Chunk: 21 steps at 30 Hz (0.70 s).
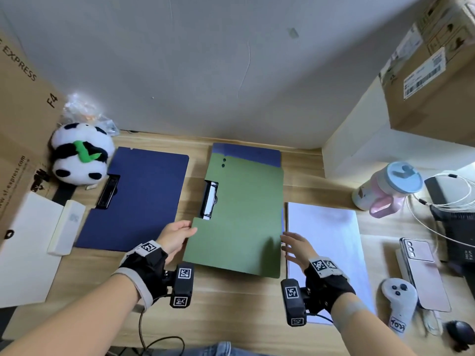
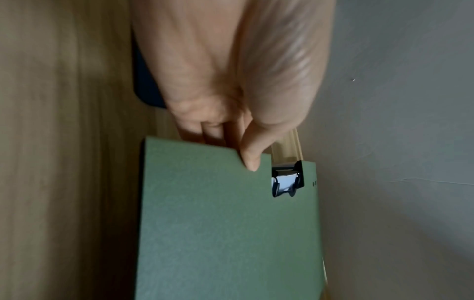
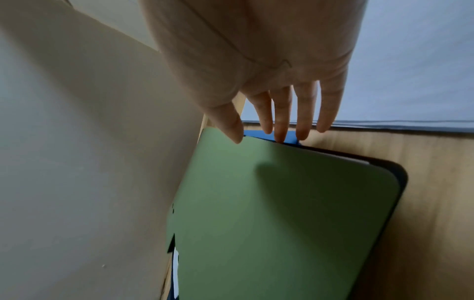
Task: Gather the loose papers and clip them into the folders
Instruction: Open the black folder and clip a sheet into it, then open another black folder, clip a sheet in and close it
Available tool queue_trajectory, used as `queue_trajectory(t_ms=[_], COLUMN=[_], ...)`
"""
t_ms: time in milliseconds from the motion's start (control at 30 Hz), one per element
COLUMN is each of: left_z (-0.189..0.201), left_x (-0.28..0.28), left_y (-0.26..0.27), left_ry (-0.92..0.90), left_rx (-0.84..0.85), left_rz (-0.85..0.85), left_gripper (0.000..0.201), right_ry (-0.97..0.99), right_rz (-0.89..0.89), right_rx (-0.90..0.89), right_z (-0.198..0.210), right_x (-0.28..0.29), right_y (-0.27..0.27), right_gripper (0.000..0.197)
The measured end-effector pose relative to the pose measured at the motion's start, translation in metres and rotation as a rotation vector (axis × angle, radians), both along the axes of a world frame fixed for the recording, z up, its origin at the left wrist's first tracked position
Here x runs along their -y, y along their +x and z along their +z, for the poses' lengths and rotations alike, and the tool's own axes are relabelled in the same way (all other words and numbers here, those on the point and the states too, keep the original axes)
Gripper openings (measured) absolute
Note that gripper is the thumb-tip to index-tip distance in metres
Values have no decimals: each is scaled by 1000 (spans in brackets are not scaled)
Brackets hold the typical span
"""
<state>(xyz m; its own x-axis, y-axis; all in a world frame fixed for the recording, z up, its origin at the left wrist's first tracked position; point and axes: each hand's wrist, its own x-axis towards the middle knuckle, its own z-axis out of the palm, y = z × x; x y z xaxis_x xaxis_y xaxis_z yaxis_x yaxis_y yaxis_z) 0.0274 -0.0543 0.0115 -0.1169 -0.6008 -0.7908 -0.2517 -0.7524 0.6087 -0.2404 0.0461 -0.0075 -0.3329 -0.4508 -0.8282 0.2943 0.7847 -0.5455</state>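
Between both hands, left hand (image 1: 177,233) pinches green folder (image 1: 239,217) edge.

Bare forearms, no sleeves. Black fingerless glove on the left hand (image 1: 172,237), edged at the wrist with a grey cuff; same black glove and grey cuff on the right hand (image 1: 297,249). White tags printed with black square-pattern codes fixed on the back of each glove. Below each wrist, a black boxy camera unit (image 1: 181,285) bearing two more white code tags, one on the upper face, one lower; matching unit (image 1: 293,301) under the right wrist. Thin black cable (image 1: 142,327) trailing from the left unit, looping near the body. Small metal screws visible on the mounts. Blue denim at the bottom edge.
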Motion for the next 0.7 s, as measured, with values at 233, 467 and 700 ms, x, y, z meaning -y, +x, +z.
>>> queue_trajectory(t_ms=[233, 467, 700], left_z=[-8, -32, -61], left_x=[32, 53, 64], left_y=[-12, -37, -30], left_ry=[-91, -113, -26], left_rx=[-55, 133, 190], left_rz=[99, 73, 21], left_gripper=[33, 36, 15], right_ry=[-166, -107, -40], right_rz=[64, 133, 128], right_rx=[-268, -342, -263], right_z=[-4, -11, -21], right_x=[29, 56, 57], right_y=[0, -10, -4], right_gripper=[46, 40, 50])
